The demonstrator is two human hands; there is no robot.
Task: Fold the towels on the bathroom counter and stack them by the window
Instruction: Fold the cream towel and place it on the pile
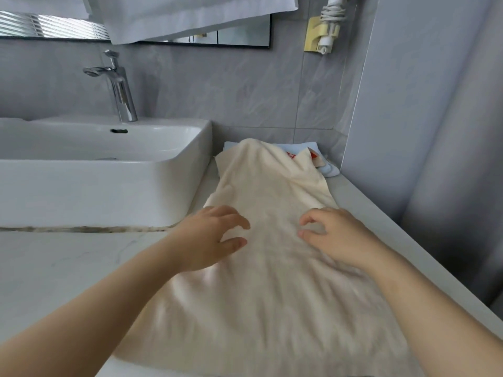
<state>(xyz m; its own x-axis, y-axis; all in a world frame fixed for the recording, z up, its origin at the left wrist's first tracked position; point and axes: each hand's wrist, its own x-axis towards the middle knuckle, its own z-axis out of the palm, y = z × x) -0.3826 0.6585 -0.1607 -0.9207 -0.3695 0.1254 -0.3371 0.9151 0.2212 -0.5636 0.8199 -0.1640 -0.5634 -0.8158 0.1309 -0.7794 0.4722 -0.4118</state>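
Landmark: white basin on the pale counter; all places below are given from it.
Cream towel: lies lengthwise on the counter just right of the basin, wrinkled, with its left edge close beside the basin's right wall.
Towel far end: drapes over a folded pale blue towel right of the basin's rear corner, against the tiled wall; a red-marked patch shows at the overlap.
Left hand: rests over the cream towel's left edge, just right of the basin's front corner; fingers together and bent, thumb held apart, gripping nothing.
Right hand: on the cream towel, farther right of the basin; forefinger and thumb curl toward each other, tips nearly meeting. Cannot tell whether cloth is nipped between them.
Edges: the counter's right edge runs close past the cream towel, leaving a narrow bare strip, then a grey wall panel.
Open room: a broad stretch of counter in front of the basin, left of the cream towel.
Seam: dark stained line along the basin's front base.
Above basin: chrome tap; hanging white towels cover part of the mirror.
Cut off: the cream towel's near end, both forearms, the tops of the hanging towels, and the wall bracket with its coiled cord.
Hard to make out: the cream towel's near half is blurred; the red mark is unreadable.
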